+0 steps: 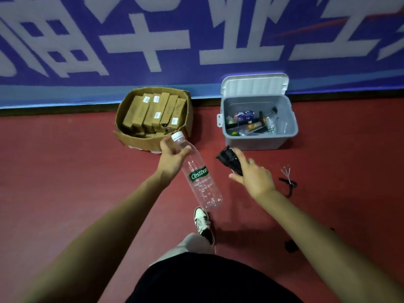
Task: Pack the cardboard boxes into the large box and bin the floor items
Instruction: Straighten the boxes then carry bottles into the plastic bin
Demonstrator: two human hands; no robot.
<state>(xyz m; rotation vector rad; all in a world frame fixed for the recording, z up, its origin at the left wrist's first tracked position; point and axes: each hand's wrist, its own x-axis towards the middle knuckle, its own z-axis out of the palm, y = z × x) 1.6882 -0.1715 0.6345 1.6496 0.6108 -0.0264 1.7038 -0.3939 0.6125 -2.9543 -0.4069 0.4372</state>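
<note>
Large brown cardboard box (pixel 153 142), open-topped and torn at the rim, sat just beyond the left hand. The small tan cardboard boxes (pixel 150 112) were packed in rows inside it, so that half of the task looked done.

- Left hand (pixel 172 155): fingers and thumb curled round the shoulder of a clear plastic water bottle with white cap and green label (pixel 200 178). The base hung free towards the person.
- Risk: the grip was high and on one end only. A swing could twist the smooth bottle loose, or send it into the cardboard box, which lay nearer this hand than the bin did.
- Right hand (pixel 255 179): curled round a black ribbed plastic object (pixel 228 159), forefinger laid along it, thumb stuck out to the side. What the object was, I could not tell.
- Grey plastic bin (pixel 260 142), lid propped open, stood just ahead of the right hand and already held bottles and oddments.
- Risk: both hands were loaded and converging on one opening. The left arm had to cross over, so the arms might clash, or a throw might strike the rim or upright lid and bounce out.
- Black cable with bared wire ends (pixel 288 181) lay on the red floor just right of the right hand. A small dark item (pixel 291 246) lay nearer the person.
- Risk: either could be overlooked or trodden on.
</note>
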